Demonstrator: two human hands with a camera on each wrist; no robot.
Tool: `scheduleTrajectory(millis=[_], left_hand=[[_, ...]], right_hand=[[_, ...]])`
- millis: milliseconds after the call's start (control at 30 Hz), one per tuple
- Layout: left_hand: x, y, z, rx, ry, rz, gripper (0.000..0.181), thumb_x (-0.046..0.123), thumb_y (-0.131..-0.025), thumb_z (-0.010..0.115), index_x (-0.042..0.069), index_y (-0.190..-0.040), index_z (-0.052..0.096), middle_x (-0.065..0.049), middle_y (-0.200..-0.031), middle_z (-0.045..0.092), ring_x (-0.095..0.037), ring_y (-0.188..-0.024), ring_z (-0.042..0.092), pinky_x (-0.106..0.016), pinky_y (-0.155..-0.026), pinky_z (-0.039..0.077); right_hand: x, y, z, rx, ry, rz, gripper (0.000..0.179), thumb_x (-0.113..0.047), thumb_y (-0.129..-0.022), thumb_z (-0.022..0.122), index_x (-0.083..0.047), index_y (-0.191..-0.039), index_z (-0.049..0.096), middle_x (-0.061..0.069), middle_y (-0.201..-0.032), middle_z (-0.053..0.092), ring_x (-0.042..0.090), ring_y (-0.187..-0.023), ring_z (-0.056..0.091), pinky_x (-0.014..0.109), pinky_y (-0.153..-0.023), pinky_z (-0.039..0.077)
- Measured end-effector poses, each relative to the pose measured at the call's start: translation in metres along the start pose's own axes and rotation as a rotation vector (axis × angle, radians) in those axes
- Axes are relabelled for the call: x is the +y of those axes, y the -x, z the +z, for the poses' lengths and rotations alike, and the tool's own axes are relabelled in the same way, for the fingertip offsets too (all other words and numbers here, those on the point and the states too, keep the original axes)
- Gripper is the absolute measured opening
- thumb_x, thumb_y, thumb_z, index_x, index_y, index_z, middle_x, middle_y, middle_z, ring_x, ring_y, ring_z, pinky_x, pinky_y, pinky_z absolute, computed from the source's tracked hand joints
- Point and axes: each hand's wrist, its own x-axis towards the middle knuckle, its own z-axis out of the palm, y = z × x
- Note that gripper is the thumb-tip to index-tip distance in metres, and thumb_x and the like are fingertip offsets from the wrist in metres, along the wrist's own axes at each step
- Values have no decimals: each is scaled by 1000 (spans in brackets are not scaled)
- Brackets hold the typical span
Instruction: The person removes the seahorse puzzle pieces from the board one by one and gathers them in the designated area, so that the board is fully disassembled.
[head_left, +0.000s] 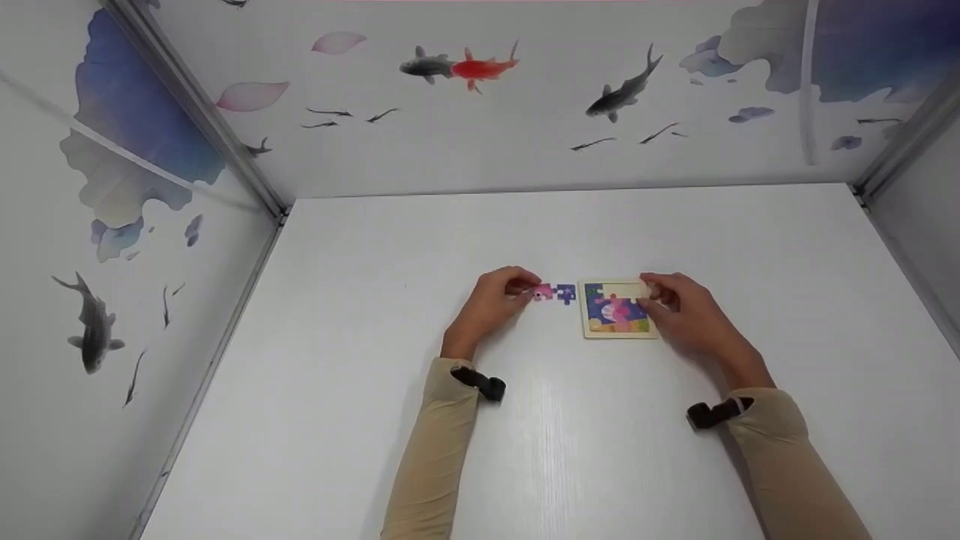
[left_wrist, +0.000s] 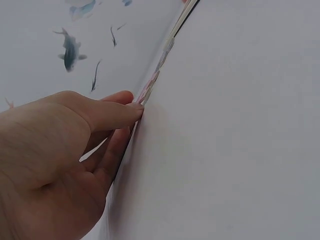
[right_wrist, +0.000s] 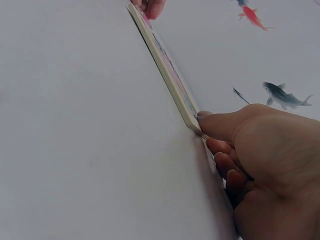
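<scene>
A square wooden jigsaw board (head_left: 619,336) lies on the table, partly filled with a pink figure on a dark blue ground; bare wood shows along its upper part. To its left are two loose pieces, a purple-blue puzzle piece (head_left: 566,293) near the board and a pink puzzle piece (head_left: 543,292) beside it. My left hand (head_left: 495,300) pinches the pink piece between thumb and fingers. At the board's right edge, my right hand (head_left: 694,315) grips the frame, its thumb (right_wrist: 215,124) on top in the right wrist view; the hand hides the upper right corner.
The white table (head_left: 337,375) meets a back wall (head_left: 547,142) painted with fish and petals. A left side wall (head_left: 45,435) bears similar paintings. Black straps with small devices (head_left: 480,382) circle both sleeved wrists.
</scene>
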Motion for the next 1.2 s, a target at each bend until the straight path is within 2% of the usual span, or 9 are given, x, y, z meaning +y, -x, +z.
scheduleTrajectory(millis=[233, 533, 800, 1067, 1200], left_hand=[[1, 1, 1, 3, -3, 6, 27, 5, -105, 69, 12, -130, 76, -3, -130, 75, -16, -121, 70, -32, -109, 55], [0, 1, 3, 12, -29, 9, 28, 5, -105, 68, 15, -129, 77, 0, -129, 76, -14, -121, 69, -33, -109, 55], [1, 1, 4, 7, -36, 22, 26, 7, -106, 68, 16, -129, 78, 1, -127, 76, -13, -119, 68, -33, -109, 55], [-1, 1, 5, 23, -46, 31, 26, 7, -106, 68, 16, -129, 78, 1, -127, 76, -12, -117, 68, -33, -107, 55], [-1, 1, 5, 26, -41, 31, 26, 7, -106, 68, 16, -128, 78, 1, -126, 76, -12, -117, 68, -33, -107, 55]], right_hand=[[1, 0, 0, -3, -6, -2, 54, -29, -111, 64, -14, -161, 52, 9, -122, 58, 26, -112, 51, 34, -97, 43], [2, 0, 0, 9, -10, -50, 53, -24, -109, 67, -10, -159, 55, 10, -119, 60, 24, -110, 51, 21, -92, 40], [1, 1, -1, 8, -3, -48, 54, -24, -109, 67, -9, -159, 54, 12, -121, 60, 26, -113, 52, 26, -96, 41], [1, 0, -1, 17, 10, -53, 52, -21, -109, 68, -8, -158, 56, 12, -119, 60, 26, -111, 53, 21, -94, 40], [2, 0, -1, 14, 4, -56, 53, -21, -109, 67, -8, -158, 55, 12, -120, 60, 26, -111, 52, 23, -94, 40]])
